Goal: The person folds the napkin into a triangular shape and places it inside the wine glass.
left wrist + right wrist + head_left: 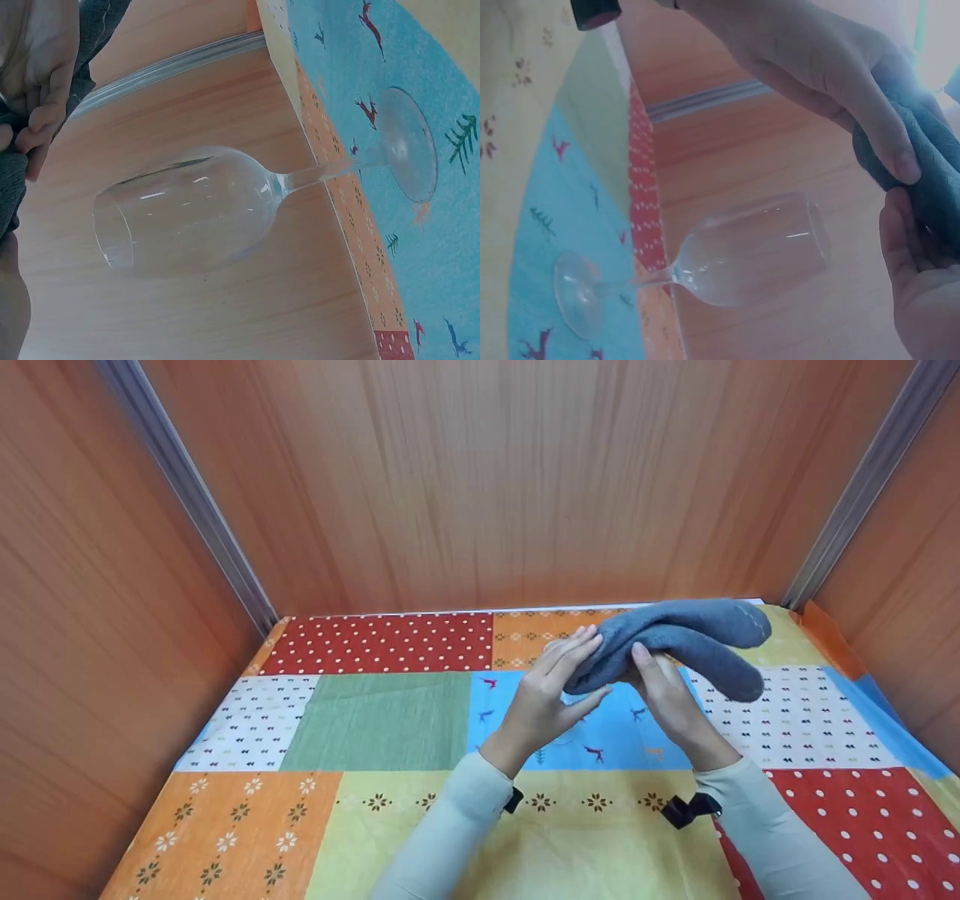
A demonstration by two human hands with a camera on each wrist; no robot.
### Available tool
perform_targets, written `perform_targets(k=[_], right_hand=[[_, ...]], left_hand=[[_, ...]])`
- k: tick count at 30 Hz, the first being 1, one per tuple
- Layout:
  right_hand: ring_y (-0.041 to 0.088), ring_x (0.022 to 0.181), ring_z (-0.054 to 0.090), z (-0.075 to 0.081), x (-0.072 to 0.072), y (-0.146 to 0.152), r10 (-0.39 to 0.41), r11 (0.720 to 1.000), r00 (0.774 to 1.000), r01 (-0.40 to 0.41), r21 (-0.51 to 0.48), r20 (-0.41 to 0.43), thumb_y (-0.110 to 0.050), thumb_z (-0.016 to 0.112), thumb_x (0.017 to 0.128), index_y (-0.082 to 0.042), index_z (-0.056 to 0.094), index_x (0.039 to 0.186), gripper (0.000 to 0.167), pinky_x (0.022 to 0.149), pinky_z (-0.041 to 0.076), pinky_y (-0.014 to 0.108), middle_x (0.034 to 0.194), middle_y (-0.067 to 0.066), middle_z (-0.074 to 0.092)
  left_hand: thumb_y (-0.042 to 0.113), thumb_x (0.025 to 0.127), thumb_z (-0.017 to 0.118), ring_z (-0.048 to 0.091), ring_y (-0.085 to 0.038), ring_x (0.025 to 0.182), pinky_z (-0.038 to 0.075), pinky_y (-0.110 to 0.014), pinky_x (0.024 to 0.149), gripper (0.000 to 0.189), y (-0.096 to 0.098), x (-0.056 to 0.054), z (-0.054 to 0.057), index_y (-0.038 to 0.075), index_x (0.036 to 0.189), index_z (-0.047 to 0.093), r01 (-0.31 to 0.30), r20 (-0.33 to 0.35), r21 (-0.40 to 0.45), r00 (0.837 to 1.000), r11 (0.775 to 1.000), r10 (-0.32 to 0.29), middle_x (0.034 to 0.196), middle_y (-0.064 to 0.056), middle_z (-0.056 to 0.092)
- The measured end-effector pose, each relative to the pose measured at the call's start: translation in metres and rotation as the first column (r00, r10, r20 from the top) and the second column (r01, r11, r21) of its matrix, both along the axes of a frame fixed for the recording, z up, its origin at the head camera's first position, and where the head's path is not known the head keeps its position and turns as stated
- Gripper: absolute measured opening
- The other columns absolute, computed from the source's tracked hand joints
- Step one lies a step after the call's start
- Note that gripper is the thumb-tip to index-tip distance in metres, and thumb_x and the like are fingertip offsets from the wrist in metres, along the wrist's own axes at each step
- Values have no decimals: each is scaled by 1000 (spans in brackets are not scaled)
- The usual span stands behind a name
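Observation:
A pair of dark grey socks (675,641) is held up above the table, their two rounded toe ends hanging out to the right. My left hand (541,694) grips the bunched left end, fingers over the top and thumb below. Close beside it, my right hand (670,705) holds the socks around their middle with its thumb laid on top. Behind and below the hands a clear wine glass (199,206) stands upright on its foot; both wrist views show it apart from the hands. From the head it is mostly hidden behind them.
A patchwork-patterned cloth (390,720) covers the table. Wood-grain panels (480,487) rise behind and on both sides, joined by grey metal strips (187,502) at the corners. A dark strap piece (691,810) sits at the right wrist.

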State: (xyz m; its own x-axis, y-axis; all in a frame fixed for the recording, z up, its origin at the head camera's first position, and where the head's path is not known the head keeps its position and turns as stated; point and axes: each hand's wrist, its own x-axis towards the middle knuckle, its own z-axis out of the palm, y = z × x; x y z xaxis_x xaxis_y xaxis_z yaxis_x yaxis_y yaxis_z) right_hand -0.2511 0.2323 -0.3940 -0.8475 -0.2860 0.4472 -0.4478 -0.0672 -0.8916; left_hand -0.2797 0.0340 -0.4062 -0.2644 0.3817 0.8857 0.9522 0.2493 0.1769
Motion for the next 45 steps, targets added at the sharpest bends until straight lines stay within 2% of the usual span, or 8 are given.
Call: perform_targets(k=[10,13,18,22,29,32,40,45], right_hand=[[25,129,52,12,-2,1,-81,994,997,81,69,0,-23,37,110,8,36,145,46,105,43,30,142,17,46],[23,128,52,18,-2,1,-133,977,991,134,169,-18,-23,48,107,3,38,146,47,103,44,29,141,14,50],[19,117,59,34,-5,-5,-215,913,968,247,326,-130,-26,58,103,-3,50,139,43,98,47,37,128,8,60],[17,116,60,44,-11,-11,-208,890,950,282,358,-232,-23,61,102,-7,57,134,36,100,47,43,125,4,62],[16,112,62,53,-24,-18,-186,890,934,292,350,-306,-22,66,99,-10,62,130,33,97,50,38,122,0,63],[16,108,64,53,-31,-20,-201,885,928,309,347,-315,-24,67,98,-11,63,128,33,94,51,36,119,-1,64],[15,99,66,47,-43,-26,-289,877,915,370,305,-280,-25,73,93,-10,65,123,35,87,53,34,112,0,66],[16,96,66,40,-49,-27,-316,870,910,392,301,-270,-25,75,92,-10,65,124,37,81,54,31,111,3,67]], left_hand=[[15,102,60,47,-15,136,42,-31,106,41,-2,10,20,3,140,57,67,239,74,967,995,-83,144,-11,55],[18,102,61,51,-14,133,43,-25,102,44,-5,13,27,4,143,54,13,285,19,958,1000,-17,144,-10,55],[23,100,64,61,-15,121,46,-20,95,51,-9,15,37,10,147,52,-159,308,-92,934,983,180,140,-6,59],[23,98,66,67,-15,109,51,-20,88,50,-13,12,39,10,146,54,-210,333,-58,918,976,217,134,-8,63],[15,97,67,63,-16,117,51,-23,91,48,-19,0,39,4,143,55,-173,375,58,916,983,139,134,-11,63],[12,97,67,62,-16,119,52,-26,91,48,-19,-7,37,3,142,56,-138,423,118,903,983,76,134,-12,63],[11,99,63,63,-16,117,54,-28,87,43,-16,-20,22,6,141,57,-97,562,259,824,961,-68,131,-9,63],[12,99,65,63,-15,117,54,-29,88,42,-12,-23,13,8,140,57,-115,620,285,779,952,-92,128,-7,64]])
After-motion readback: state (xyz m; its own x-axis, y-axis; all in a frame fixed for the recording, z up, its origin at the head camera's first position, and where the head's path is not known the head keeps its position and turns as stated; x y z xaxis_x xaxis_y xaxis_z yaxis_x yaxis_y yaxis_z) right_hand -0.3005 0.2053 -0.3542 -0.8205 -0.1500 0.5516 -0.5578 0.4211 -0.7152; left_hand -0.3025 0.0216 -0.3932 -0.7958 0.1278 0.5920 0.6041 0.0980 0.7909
